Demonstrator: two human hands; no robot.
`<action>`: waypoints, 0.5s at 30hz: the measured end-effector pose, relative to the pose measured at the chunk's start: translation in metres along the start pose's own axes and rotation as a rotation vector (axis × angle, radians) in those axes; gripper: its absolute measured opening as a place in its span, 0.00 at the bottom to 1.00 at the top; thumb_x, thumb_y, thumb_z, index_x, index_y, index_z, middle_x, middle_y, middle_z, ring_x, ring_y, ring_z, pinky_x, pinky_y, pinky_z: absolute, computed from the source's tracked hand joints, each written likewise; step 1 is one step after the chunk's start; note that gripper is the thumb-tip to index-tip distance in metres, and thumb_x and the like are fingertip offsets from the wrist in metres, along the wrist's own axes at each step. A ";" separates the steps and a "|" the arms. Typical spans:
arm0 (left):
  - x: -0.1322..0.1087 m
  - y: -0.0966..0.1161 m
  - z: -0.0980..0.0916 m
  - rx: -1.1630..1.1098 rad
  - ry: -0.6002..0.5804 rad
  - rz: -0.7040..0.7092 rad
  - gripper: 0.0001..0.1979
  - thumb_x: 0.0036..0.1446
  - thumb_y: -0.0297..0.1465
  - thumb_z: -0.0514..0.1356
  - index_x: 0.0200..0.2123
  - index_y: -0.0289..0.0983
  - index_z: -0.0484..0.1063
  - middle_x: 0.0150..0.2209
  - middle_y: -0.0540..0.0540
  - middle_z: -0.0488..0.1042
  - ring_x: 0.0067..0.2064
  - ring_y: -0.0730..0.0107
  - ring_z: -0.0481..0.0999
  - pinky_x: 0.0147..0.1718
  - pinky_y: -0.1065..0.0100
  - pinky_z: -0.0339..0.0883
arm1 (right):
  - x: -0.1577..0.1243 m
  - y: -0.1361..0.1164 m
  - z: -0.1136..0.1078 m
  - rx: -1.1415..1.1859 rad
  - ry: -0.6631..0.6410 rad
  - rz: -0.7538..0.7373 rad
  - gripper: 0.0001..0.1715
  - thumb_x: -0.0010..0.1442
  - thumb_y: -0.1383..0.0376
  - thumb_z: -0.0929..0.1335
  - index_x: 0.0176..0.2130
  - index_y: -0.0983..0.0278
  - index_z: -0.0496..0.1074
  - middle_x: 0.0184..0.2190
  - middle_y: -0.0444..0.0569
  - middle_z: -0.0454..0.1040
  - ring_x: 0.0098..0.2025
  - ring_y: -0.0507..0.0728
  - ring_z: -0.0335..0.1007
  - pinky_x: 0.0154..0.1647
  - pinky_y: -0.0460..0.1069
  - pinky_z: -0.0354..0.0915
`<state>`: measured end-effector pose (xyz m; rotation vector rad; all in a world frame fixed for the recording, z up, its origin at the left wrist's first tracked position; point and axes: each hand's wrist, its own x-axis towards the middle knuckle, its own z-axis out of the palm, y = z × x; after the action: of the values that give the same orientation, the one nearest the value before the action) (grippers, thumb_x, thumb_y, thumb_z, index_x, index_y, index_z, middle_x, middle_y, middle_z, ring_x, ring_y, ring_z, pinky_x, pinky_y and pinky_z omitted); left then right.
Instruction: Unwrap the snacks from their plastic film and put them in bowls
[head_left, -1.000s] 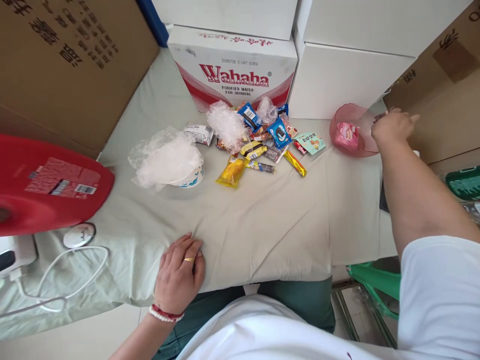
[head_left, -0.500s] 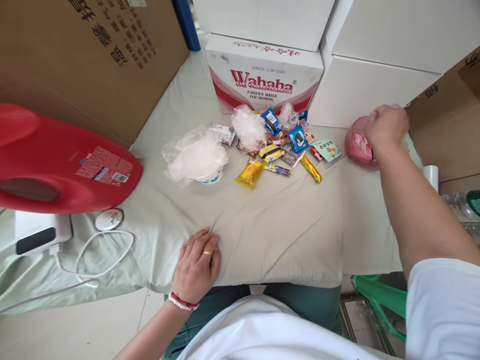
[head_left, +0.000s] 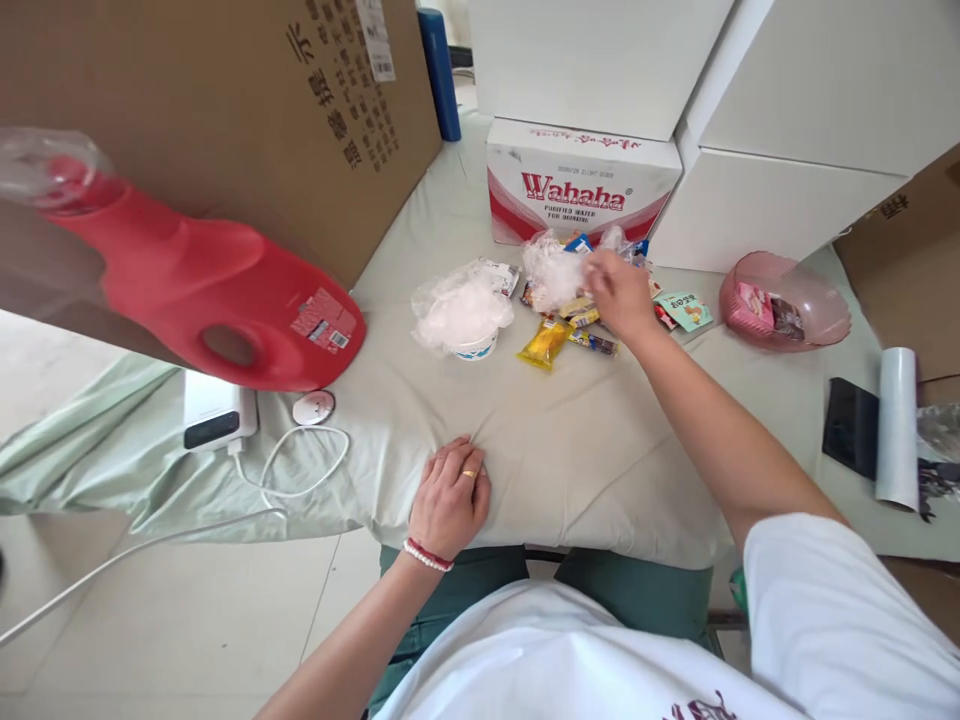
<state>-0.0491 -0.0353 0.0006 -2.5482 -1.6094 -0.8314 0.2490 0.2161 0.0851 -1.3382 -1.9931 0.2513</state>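
My right hand [head_left: 619, 293] is over the pile of wrapped snacks, its fingers bent down beside a crumpled clear plastic bag [head_left: 553, 272]; what lies under the fingertips is hidden. Near it are a yellow packet [head_left: 545, 344], a dark slim bar [head_left: 593, 342] and a light green packet [head_left: 685, 311]. To the right, a pink translucent bowl [head_left: 821, 305] holds a pink packet [head_left: 752, 306] and a dark one. My left hand [head_left: 450, 497] rests palm down at the cloth's front, fingers loosely extended, holding nothing. A plastic-covered paper tub [head_left: 474, 347] stands left of the pile.
A Wahaha carton [head_left: 581, 185] stands behind the snacks, with white boxes around it. At left are a red jug [head_left: 225, 300], a white device [head_left: 214, 415] with a cable and a round disc [head_left: 313, 407]. A white roll [head_left: 898, 430] lies at right.
My right hand has moved left from the pink bowl to the snack pile. My left hand stays resting on the cloth. The camera view has shifted, showing more of the right side.
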 end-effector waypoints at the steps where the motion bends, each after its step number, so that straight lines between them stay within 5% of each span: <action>1: -0.001 -0.001 0.000 -0.019 0.012 -0.010 0.13 0.64 0.25 0.59 0.51 0.36 0.70 0.48 0.37 0.77 0.58 0.49 0.76 0.54 0.52 0.71 | -0.017 -0.003 -0.006 0.114 0.093 0.106 0.15 0.72 0.58 0.61 0.46 0.62 0.74 0.34 0.49 0.76 0.39 0.58 0.73 0.45 0.55 0.71; 4: -0.005 -0.001 0.001 -0.152 0.077 -0.077 0.13 0.64 0.29 0.61 0.52 0.38 0.71 0.50 0.36 0.76 0.59 0.48 0.76 0.55 0.50 0.72 | -0.080 -0.020 -0.020 0.537 0.291 0.493 0.13 0.66 0.52 0.67 0.39 0.59 0.70 0.24 0.40 0.66 0.25 0.53 0.65 0.28 0.48 0.65; 7: 0.000 0.012 -0.001 -0.465 0.116 -0.287 0.11 0.67 0.34 0.60 0.50 0.39 0.71 0.49 0.38 0.75 0.53 0.54 0.78 0.52 0.52 0.74 | -0.145 -0.041 -0.022 0.734 0.372 0.730 0.14 0.57 0.54 0.72 0.35 0.59 0.68 0.23 0.37 0.64 0.22 0.50 0.60 0.24 0.45 0.60; 11: 0.028 0.060 -0.005 -1.122 -0.136 -0.559 0.19 0.72 0.47 0.52 0.54 0.39 0.66 0.43 0.42 0.76 0.44 0.61 0.81 0.45 0.57 0.76 | -0.203 -0.068 -0.014 0.682 0.481 0.818 0.14 0.56 0.54 0.71 0.33 0.59 0.67 0.24 0.37 0.67 0.23 0.50 0.61 0.25 0.45 0.59; 15: 0.060 0.103 0.001 -1.103 -0.247 -0.509 0.33 0.57 0.53 0.66 0.57 0.40 0.67 0.57 0.36 0.73 0.60 0.51 0.74 0.55 0.53 0.72 | -0.223 -0.087 -0.012 0.428 0.386 0.763 0.12 0.64 0.53 0.68 0.40 0.59 0.70 0.21 0.38 0.68 0.23 0.53 0.64 0.27 0.47 0.62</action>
<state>0.0582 -0.0333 0.0536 -2.9209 -2.4197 -1.9786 0.2400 -0.0182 0.0388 -1.6430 -0.9755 0.6676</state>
